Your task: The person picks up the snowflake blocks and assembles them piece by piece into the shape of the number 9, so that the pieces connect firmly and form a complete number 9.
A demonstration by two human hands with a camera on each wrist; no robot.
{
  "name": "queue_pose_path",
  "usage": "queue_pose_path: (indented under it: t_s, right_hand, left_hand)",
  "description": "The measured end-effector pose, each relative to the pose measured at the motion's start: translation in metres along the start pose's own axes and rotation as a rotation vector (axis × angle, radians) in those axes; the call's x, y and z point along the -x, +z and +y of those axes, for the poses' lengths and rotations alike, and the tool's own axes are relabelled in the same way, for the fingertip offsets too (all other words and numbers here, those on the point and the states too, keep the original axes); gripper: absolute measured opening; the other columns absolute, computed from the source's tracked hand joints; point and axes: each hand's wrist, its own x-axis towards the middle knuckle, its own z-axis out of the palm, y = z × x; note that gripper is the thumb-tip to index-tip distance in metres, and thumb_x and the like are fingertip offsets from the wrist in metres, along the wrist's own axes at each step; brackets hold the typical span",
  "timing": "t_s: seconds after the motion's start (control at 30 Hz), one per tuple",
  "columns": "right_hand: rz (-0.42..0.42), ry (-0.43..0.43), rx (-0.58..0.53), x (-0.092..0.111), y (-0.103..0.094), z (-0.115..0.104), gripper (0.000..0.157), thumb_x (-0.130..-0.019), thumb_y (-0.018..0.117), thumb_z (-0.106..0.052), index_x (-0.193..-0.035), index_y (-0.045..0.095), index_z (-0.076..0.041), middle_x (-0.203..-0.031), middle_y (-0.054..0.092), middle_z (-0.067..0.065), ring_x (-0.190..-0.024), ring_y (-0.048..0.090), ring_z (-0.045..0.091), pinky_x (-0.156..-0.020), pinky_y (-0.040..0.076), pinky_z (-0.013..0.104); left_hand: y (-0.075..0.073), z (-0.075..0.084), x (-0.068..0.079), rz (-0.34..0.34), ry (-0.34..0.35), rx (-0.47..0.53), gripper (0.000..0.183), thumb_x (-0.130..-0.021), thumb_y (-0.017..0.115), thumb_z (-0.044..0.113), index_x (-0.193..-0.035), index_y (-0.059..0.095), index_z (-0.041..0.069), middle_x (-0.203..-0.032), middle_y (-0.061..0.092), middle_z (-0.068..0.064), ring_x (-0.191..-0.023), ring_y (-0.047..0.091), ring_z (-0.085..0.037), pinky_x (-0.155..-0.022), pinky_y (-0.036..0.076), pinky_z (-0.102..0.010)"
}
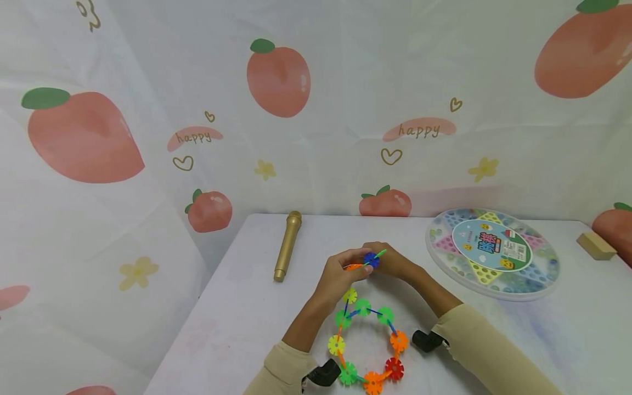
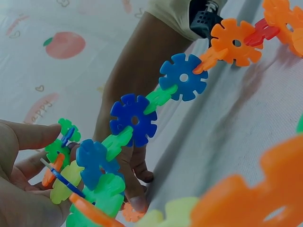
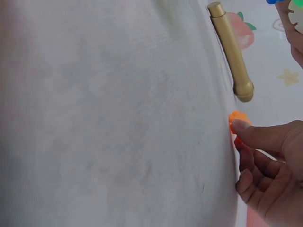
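Observation:
A loop of colourful notched snowflake discs (image 1: pixel 394 368), linked edge to edge, lies on the white table between the forearms. From its far left side, a strand runs up to my left hand (image 1: pixel 336 280). That hand pinches several joined pieces, including a green disc (image 2: pixel 67 127), between thumb and fingers; a blue disc (image 1: pixel 371 260) shows at its fingertips. Beyond it, my right hand (image 1: pixel 390 259) is partly hidden in the head view. The right wrist view has its thumb and finger pinching an orange disc (image 3: pixel 238 120) close to the tabletop.
A gold microphone-shaped stick (image 1: pixel 287 247) lies at the table's far left. To the right are a round Chinese checkers set (image 1: pixel 543 269) in clear packaging and a wooden block (image 1: pixel 596 246). A peach-printed cloth (image 1: pixel 316 164) hangs behind the table.

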Motion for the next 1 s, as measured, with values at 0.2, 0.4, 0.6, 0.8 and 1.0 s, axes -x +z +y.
queue_pose_path:
  t_s: [0.2,0.4,0.6,0.8,1.0]
  right_hand:
    - [-0.002,0.066,-0.034,0.011,-0.003,-0.003,0.018,-0.097,0.076,-0.008,-0.113,0.076,-0.001,-0.095,0.075,0.003,-0.087,0.067,0.017,-0.085,0.060,0.033]
    - [-0.031,0.229,-0.103,0.022,-0.013,-0.005,0.013,-0.095,0.079,-0.013,-0.090,0.069,-0.006,-0.075,0.060,-0.002,-0.069,0.053,0.013,-0.064,0.046,0.025]
    - [-0.023,0.294,-0.194,0.036,-0.031,-0.008,0.009,-0.098,0.072,-0.009,-0.105,0.070,-0.004,-0.083,0.073,0.008,-0.070,0.063,0.022,-0.060,0.056,0.031]
    - [0.029,0.288,-0.239,0.048,-0.049,-0.010,0.022,-0.101,0.069,-0.012,-0.119,0.072,0.001,-0.091,0.074,0.018,-0.074,0.063,0.028,-0.064,0.059,0.037]
    - [0.072,0.291,-0.294,0.058,-0.064,-0.012,0.028,-0.103,0.069,-0.016,-0.126,0.072,-0.001,-0.095,0.071,0.024,-0.072,0.061,0.024,-0.068,0.058,0.040]
  left_hand:
    - [0.000,-0.001,-0.001,-0.009,-0.011,0.016,0.038,-0.102,0.070,0.009,-0.140,0.069,0.006,-0.128,0.070,-0.013,-0.112,0.070,-0.019,-0.096,0.061,-0.032]
    - [0.000,-0.002,-0.002,0.001,-0.029,0.015,0.040,-0.101,0.069,0.008,-0.142,0.067,0.006,-0.118,0.071,-0.013,-0.112,0.073,-0.039,-0.095,0.061,-0.032]
    - [0.000,-0.003,-0.003,0.022,-0.048,-0.010,0.038,-0.101,0.069,0.008,-0.139,0.070,0.011,-0.116,0.070,-0.011,-0.115,0.072,-0.041,-0.096,0.061,-0.034]
    - [0.000,-0.004,-0.003,0.022,-0.056,-0.013,0.036,-0.102,0.070,0.012,-0.139,0.070,0.012,-0.118,0.070,-0.011,-0.114,0.074,-0.038,-0.096,0.061,-0.034]
    - [0.000,-0.004,-0.004,0.023,-0.064,-0.024,0.037,-0.102,0.070,0.015,-0.140,0.070,0.013,-0.119,0.071,-0.011,-0.115,0.074,-0.038,-0.099,0.060,-0.034]
